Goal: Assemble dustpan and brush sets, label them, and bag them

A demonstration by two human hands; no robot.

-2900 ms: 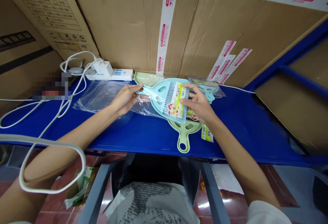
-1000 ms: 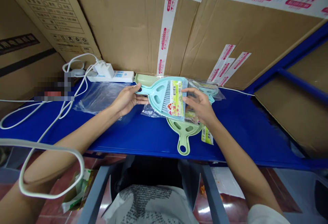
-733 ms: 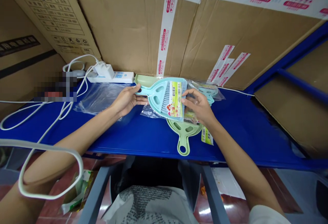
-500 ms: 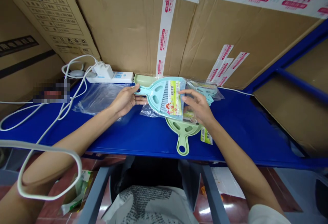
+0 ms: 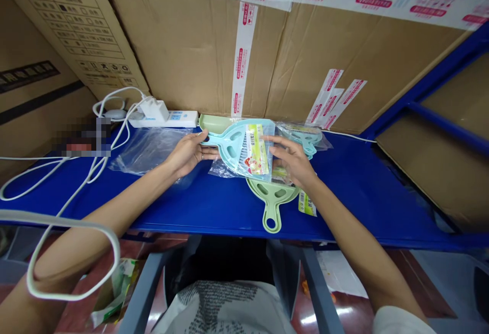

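A light blue dustpan [image 5: 228, 137] is held level above the table, with a small blue-bristled brush [image 5: 243, 151] lying in its pan. My left hand [image 5: 189, 153] grips its handle, thumb on top and fingers beneath. At the pan's wide edge, my right hand [image 5: 292, 158] has its fingertips on a yellow-green printed label card [image 5: 256, 149] over the brush; its thumb side is partly hidden. Beneath lies a green dustpan [image 5: 272, 204], handle toward me, with another label card [image 5: 306, 203] beside it.
Behind my hands are a green pan [image 5: 216, 123] and a bagged blue set [image 5: 305, 138]. Clear plastic bags [image 5: 145, 150] lie left, near a white power strip [image 5: 181, 118] with looping cables [image 5: 91, 171]. Cardboard [image 5: 191, 54] walls the back of the blue table [image 5: 367, 186].
The label card has shifted slightly left and tilted over the brush, with my right fingertips now further onto it. My left hand keeps its grip on the handle. The view has tipped slightly.
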